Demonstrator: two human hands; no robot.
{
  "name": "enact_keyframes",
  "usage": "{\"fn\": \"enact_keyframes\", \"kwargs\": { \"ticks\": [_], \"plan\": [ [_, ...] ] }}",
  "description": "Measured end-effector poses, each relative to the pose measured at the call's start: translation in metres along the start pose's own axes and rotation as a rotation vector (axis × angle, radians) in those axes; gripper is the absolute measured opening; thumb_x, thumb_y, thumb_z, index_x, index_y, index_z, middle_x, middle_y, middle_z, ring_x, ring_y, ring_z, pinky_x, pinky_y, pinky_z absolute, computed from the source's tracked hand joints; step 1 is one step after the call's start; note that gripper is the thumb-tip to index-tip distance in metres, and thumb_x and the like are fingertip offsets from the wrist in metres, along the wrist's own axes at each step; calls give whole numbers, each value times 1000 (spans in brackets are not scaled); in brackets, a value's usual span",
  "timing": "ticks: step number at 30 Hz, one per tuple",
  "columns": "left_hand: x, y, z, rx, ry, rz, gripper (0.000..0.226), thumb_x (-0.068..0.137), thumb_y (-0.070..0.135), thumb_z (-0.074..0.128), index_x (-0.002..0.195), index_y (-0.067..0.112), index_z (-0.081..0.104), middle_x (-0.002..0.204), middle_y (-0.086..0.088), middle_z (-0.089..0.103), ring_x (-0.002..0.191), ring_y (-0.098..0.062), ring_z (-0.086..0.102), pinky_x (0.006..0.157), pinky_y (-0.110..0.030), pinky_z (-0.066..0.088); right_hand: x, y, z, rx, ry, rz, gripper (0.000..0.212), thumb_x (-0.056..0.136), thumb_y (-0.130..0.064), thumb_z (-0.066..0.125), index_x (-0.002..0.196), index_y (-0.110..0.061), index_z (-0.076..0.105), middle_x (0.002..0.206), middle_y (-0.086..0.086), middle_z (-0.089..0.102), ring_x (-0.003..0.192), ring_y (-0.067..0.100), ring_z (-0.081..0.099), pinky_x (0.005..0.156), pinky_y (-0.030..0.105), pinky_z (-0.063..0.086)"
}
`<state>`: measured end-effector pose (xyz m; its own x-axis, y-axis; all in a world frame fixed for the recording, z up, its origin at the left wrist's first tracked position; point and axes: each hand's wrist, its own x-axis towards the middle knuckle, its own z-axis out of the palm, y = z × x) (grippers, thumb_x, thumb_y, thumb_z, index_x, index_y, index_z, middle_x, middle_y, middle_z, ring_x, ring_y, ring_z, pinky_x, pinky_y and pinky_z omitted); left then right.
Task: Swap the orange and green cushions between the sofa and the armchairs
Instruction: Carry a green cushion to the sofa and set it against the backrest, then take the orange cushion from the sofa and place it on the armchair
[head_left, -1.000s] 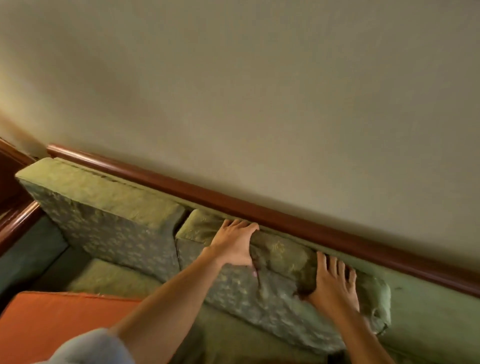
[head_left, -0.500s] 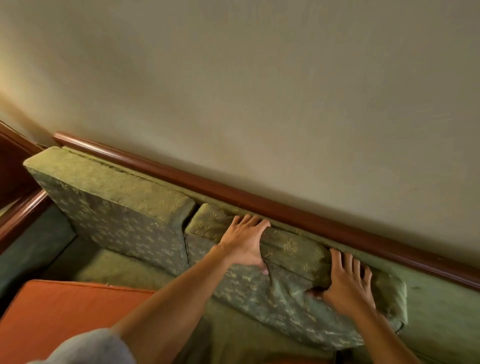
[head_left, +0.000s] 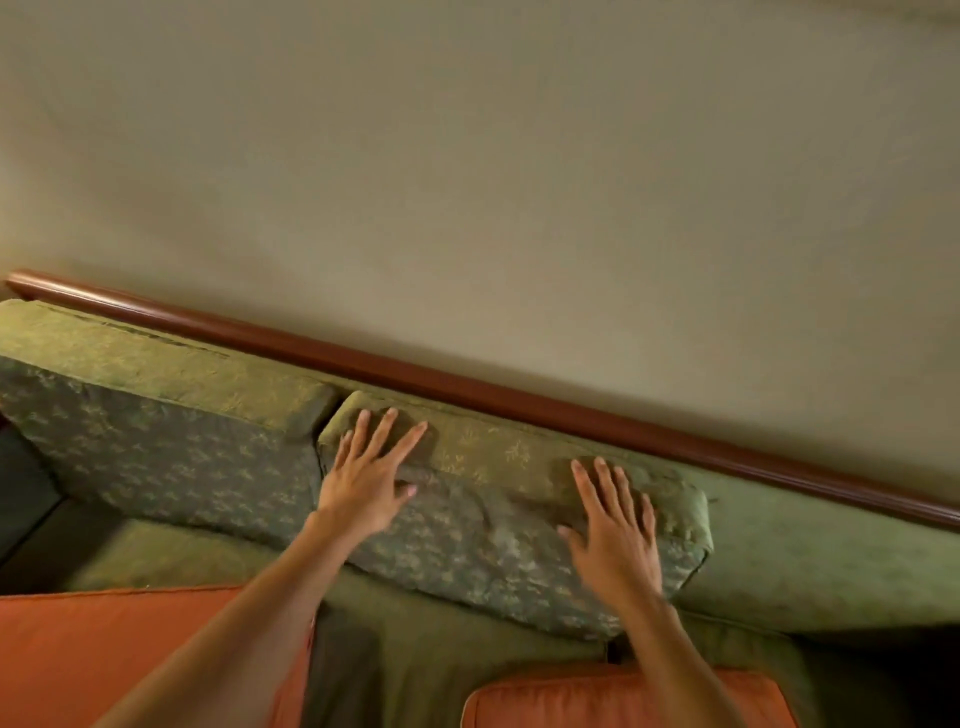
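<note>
Leaning against the sofa back (head_left: 810, 551), the green cushion under the hands (head_left: 498, 525) runs its long axis from centre-left down to lower right, parallel to the wooden rail (head_left: 467, 387). The left hand (head_left: 366, 480) and right hand (head_left: 615, 530) lie flat on it, fingers spread, clamping nothing. Two green cushions show; the second green cushion (head_left: 156, 410) butts against its left end. Two orange cushions sit at the bottom edge: the left orange cushion (head_left: 104, 649) and the right orange cushion (head_left: 597, 701). Bare sofa back lies open to the right.
</note>
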<state>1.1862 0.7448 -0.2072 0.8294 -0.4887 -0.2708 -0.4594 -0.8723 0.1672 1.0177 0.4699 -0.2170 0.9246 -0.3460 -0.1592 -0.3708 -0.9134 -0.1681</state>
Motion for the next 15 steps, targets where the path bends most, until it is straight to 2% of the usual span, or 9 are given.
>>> {"fn": "enact_keyframes", "kwargs": {
  "ticks": [2, 4, 8, 10, 12, 13, 15],
  "plan": [
    [-1, -23, -3, 43, -7, -8, 88, 100, 42, 51, 147, 53, -22, 164, 4, -23, 147, -28, -28, 123, -49, -5, -18, 52, -5, -48, -20, 72, 84, 97, -59, 41, 153, -39, -17, 166, -5, -12, 151, 16, -16, 123, 44, -2],
    [0, -18, -7, 28, -53, -18, 88, 100, 38, 52, 150, 52, -18, 163, 5, -26, 148, -29, -27, 122, -53, -6, -23, 75, -11, -84, -104, 92, 82, 98, -59, 37, 152, -37, -20, 165, -5, -17, 150, 16, -19, 124, 47, -1],
    [-6, 14, -17, -116, -92, -101, 95, 93, 42, 64, 155, 44, -8, 163, -4, -25, 148, -32, -24, 119, -56, -7, -16, 74, -30, -7, -199, 168, 82, 99, -51, 47, 157, -34, -9, 165, -4, -17, 150, 18, -18, 122, 51, -4],
    [-23, 25, -17, -218, 11, -84, 92, 92, 43, 65, 158, 38, 2, 166, -8, -13, 151, -28, -16, 121, -52, -4, -25, 71, -38, 60, -114, 218, 82, 98, -50, 50, 158, -24, 2, 167, 3, -3, 153, 23, -8, 122, 48, 1],
    [-52, 42, -8, -328, 128, -36, 83, 93, 42, 65, 158, 34, 13, 167, -3, 4, 153, -21, -4, 123, -48, 1, -48, 70, -38, 124, 37, 211, 76, 96, -43, 57, 155, -16, 18, 162, 8, 20, 150, 27, 15, 120, 48, 16],
    [-69, 52, 0, -389, 140, -14, 78, 93, 42, 65, 156, 32, 20, 166, 0, 13, 153, -19, 4, 124, -47, 6, -63, 71, -36, 150, 78, 191, 72, 94, -39, 60, 151, -16, 24, 158, 8, 29, 145, 27, 25, 117, 48, 23],
    [-98, 76, 20, -483, 58, 31, 69, 92, 43, 65, 151, 29, 32, 160, 5, 29, 149, -17, 25, 122, -45, 20, -88, 75, -28, 182, 62, 174, 66, 91, -35, 64, 146, -19, 31, 151, 5, 35, 137, 26, 32, 111, 50, 29]
  ]
}}
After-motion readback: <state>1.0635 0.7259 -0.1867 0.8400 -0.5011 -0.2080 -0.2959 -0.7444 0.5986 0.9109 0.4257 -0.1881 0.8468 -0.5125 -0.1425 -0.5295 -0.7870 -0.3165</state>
